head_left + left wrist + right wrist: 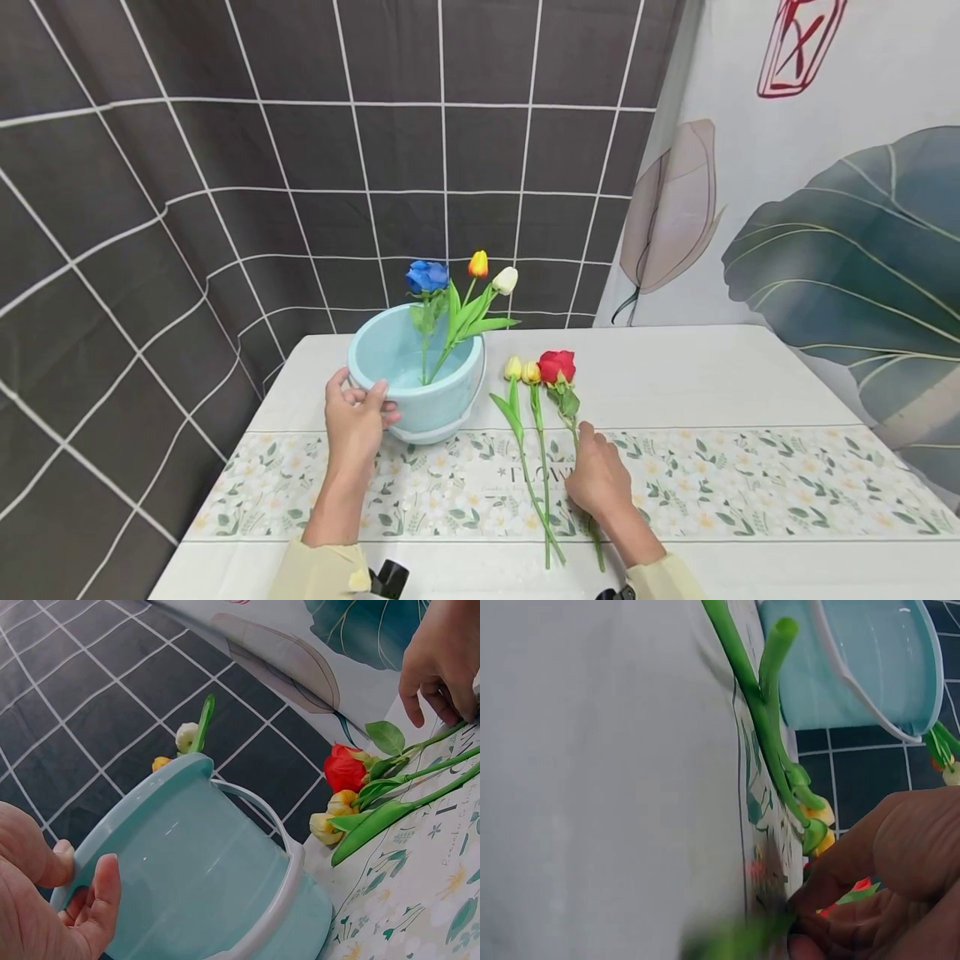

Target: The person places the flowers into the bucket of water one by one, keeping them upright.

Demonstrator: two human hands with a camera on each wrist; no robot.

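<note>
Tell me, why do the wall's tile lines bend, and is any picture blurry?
Head view: wide lens bows the tiled wall lines; light is even and sharp. Right wrist view: the stem near the right hand is out of focus. Left wrist view: clear, with the bucket tilted.

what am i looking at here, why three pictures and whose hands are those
There is no machine here: a person wears three cameras. The large picture comes from the head, looking down at a table with a flowered cloth. The other two come from the wrists, so the scene looks tilted.

The left hand grips the rim of a light blue bucket, which holds a blue rose, an orange tulip and a white tulip.

The right hand rests on the stem of a red rose lying on the cloth beside two yellow tulips. Its wrist view suggests the fingers pinch that stem.
</note>
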